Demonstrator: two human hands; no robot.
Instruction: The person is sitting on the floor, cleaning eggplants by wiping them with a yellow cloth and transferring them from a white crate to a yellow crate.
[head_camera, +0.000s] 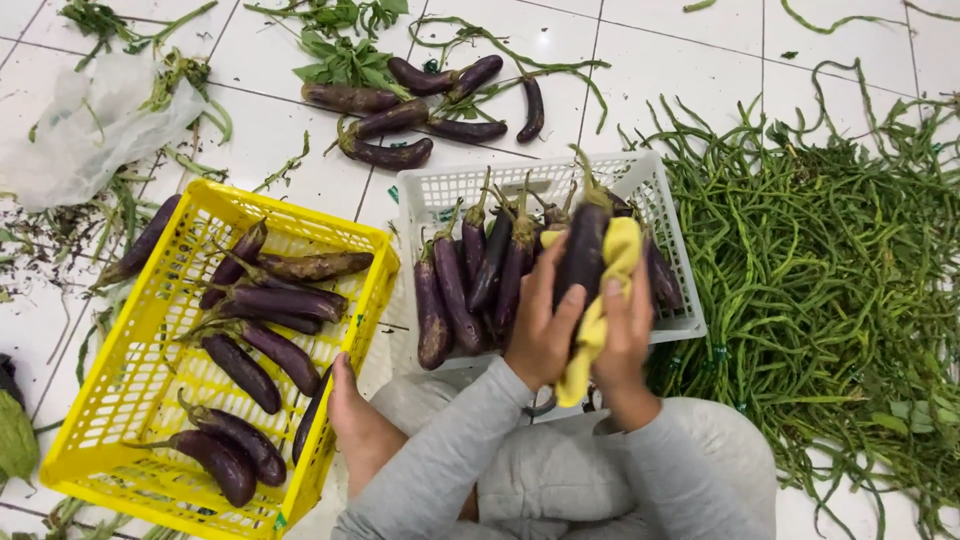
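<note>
My left hand (545, 325) grips a dark purple eggplant (583, 250) held upright over the white basket (440, 190). Against the same eggplant my right hand (625, 335) presses a yellow cloth (605, 290), which wraps its right side and hangs down between my wrists. Several more eggplants (470, 280) stand packed in the white basket just left of my hands. The yellow crate (130, 400) to the left holds several eggplants lying flat (270, 300). My bare foot (355, 420) rests against the yellow crate's right edge.
A loose pile of eggplants (410, 110) lies on the white tiled floor behind the baskets. A large heap of green long beans (820, 270) covers the floor at right. A crumpled clear plastic bag (85, 130) and leaf scraps lie at far left.
</note>
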